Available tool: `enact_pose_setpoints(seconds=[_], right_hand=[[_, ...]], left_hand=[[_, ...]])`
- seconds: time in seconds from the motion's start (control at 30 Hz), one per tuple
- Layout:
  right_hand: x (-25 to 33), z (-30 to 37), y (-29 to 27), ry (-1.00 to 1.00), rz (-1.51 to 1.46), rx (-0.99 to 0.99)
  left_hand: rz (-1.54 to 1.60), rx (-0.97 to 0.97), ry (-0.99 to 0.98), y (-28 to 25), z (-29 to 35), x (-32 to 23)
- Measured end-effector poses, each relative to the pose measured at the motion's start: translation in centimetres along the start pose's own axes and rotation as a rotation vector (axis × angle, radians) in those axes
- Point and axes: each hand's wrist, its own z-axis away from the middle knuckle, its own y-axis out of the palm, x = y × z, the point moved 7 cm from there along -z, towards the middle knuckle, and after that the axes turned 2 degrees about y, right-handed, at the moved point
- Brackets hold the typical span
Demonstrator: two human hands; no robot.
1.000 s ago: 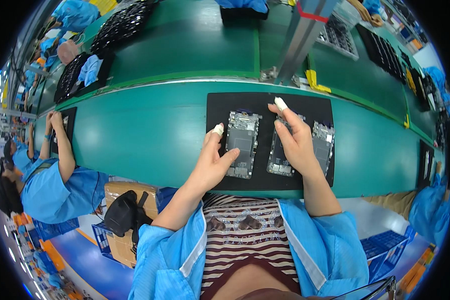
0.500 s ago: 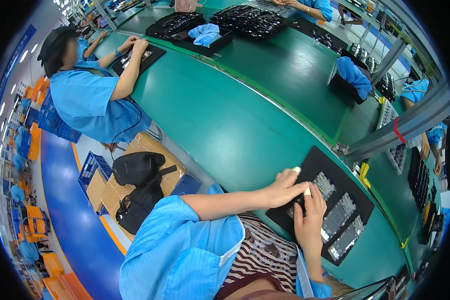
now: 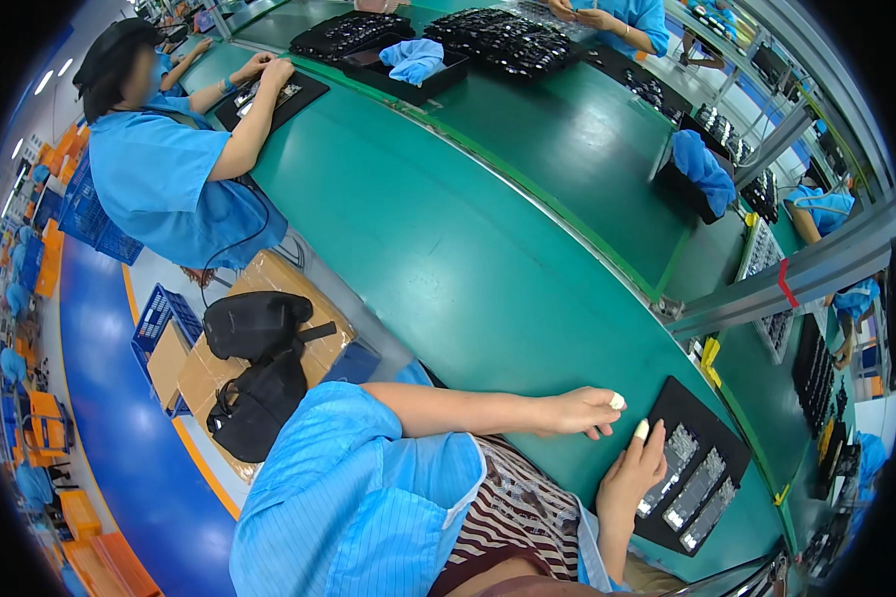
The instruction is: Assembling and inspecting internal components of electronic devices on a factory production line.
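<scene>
My left hand [image 3: 579, 411] hovers over the green bench, left of a black mat [image 3: 657, 406]. Its fingers are loosely bent and a little apart, with a pale cover on one fingertip; no object shows in it. At the mat's left edge lies my right hand [image 3: 631, 476], fingers stretched onto the mat and one tip covered in white. Beside those fingers, several flat silver-and-black electronic parts form slanting rows, among them a long dark plate [image 3: 695, 488] and an outer plate [image 3: 704, 515]. The right palm hides part of the mat's edge.
A co-worker [image 3: 169, 169] sits at the left, hands over another black mat [image 3: 304, 99]. Across the divider stand black boxes with blue cloths [image 3: 702, 164] and heaped dark parts [image 3: 503, 40]. A metal post [image 3: 786, 279] rises at right. Black bags [image 3: 259, 368] lie on a carton.
My hands have come apart, the left moving off the mat to the bench. The mat has shifted right and nearer me, with my right hand at its edge. The view has shifted slightly.
</scene>
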Motion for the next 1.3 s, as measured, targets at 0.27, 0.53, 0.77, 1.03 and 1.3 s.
enact_pose_setpoints(seconds=[0.27, 0.53, 0.77, 1.03, 1.3], right_hand=[[-12.9, 0.7, 1.1, 0.191, 0.263, -0.073], [-23.9, 2.9, -0.1, 0.191, 0.255, -0.074], [-31.5, 5.0, -0.5, 0.24, 0.213, -0.231], [-34.3, 4.9, -0.4, 0.522, 0.402, -0.125], [-18.7, -3.3, 0.1, 0.012, 0.264, -0.341]], left_hand=[[0.148, -0.017, -0.036, -0.9, 0.1, 0.3], [0.022, -0.008, 0.015, -0.9, 0.1, 0.9], [0.052, -0.054, 0.022, -0.8, 0.3, 0.4], [-0.019, 0.04, 0.048, 0.0, 0.0, 0.6], [0.071, -0.125, 0.06, -0.6, -0.2, 0.4]])
